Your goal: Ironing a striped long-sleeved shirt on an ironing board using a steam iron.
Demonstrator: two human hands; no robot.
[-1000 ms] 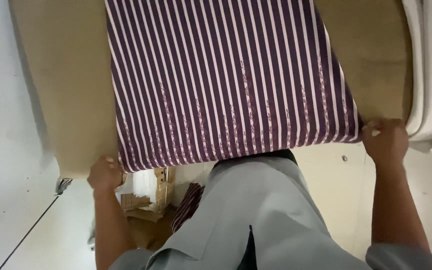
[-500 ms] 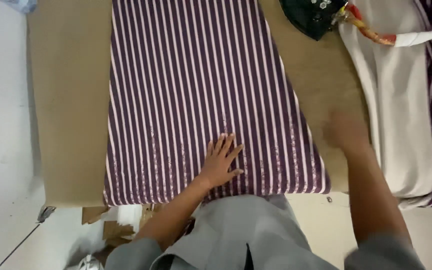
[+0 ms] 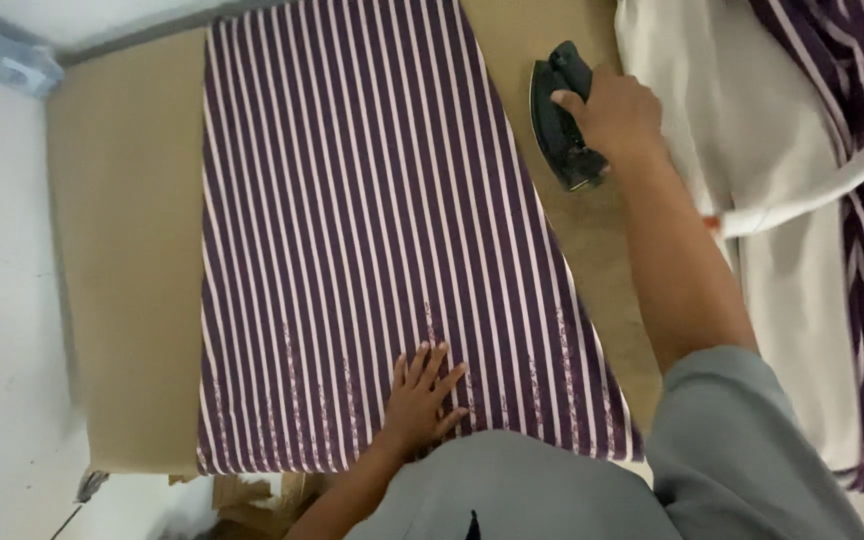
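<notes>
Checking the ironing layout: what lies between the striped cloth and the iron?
Head view: only bare tan board cover between striped cloth and iron.

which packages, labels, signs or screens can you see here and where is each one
Clear plastic package: top left corner, beside the tan ironing pad; crumpled, bluish; contents too blurred to tell.
Brown cardboard pieces: bottom edge, below the striped cloth; may be a box, unclear.
No labels, signs or screens visible.

light: soft, even, fairly bright | shadows: faint | glare: white surfaces washed out | blur: slight softness overall
</notes>
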